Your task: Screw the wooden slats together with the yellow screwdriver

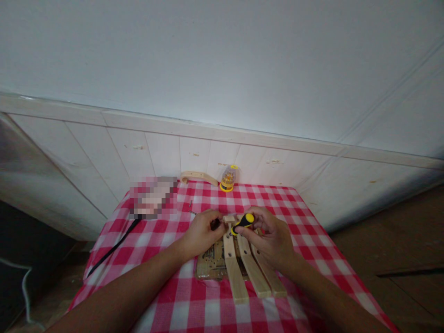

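In my right hand (272, 233) is a screwdriver (245, 223) with a yellow and black handle. Its lower end points down at the far part of the leftmost wooden piece (236, 273); the tip is too small to make out. The fingers of my left hand (206, 233) are curled against the far end of that same piece, beside a small wooden block (229, 218). Two similar bent wooden pieces with dark holes, a middle one (255, 273) and a right one (272, 277), lie alongside. Under them is a worn, marked cardboard slab (208, 266).
A red and white checked cloth (166, 286) covers the table. Toward the wall stand a clear and yellow screwdriver-bit case (228, 179) and a curved wooden piece (199, 175). Small metal parts (190, 203) lie left of centre. A blurred-out object (154, 199) with a black strap is at the left.
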`<state>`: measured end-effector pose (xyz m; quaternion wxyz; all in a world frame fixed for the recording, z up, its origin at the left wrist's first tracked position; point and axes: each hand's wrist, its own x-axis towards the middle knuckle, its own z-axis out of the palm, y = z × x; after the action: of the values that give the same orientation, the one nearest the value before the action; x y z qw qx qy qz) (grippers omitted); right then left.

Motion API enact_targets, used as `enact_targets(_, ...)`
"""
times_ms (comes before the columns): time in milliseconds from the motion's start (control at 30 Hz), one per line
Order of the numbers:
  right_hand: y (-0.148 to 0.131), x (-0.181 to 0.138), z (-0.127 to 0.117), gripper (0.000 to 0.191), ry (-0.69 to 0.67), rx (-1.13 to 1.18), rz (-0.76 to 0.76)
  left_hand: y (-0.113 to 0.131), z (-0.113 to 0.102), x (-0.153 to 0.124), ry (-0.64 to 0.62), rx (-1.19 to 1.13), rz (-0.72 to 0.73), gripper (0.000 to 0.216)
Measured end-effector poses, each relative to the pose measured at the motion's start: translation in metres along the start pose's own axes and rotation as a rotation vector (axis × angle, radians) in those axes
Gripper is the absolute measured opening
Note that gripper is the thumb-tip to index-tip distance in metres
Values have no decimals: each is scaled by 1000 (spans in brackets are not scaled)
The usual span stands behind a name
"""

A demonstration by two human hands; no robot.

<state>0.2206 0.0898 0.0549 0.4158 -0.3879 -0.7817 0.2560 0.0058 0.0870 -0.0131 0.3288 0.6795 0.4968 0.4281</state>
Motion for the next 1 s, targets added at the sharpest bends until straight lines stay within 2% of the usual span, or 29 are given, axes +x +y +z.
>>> enact_targets(367, 0, -3, 3, 24, 10, 60, 6, 2, -1, -1, -2, -9, -13, 16)
enact_targets(600, 0, -6, 4, 24, 22, -3, -67, 4, -1, -1, 4, -8, -6, 13)
enact_targets(1000, 2, -7, 6, 28, 98, -72, -41, 2, -1, 0, -10, 11, 4, 14)
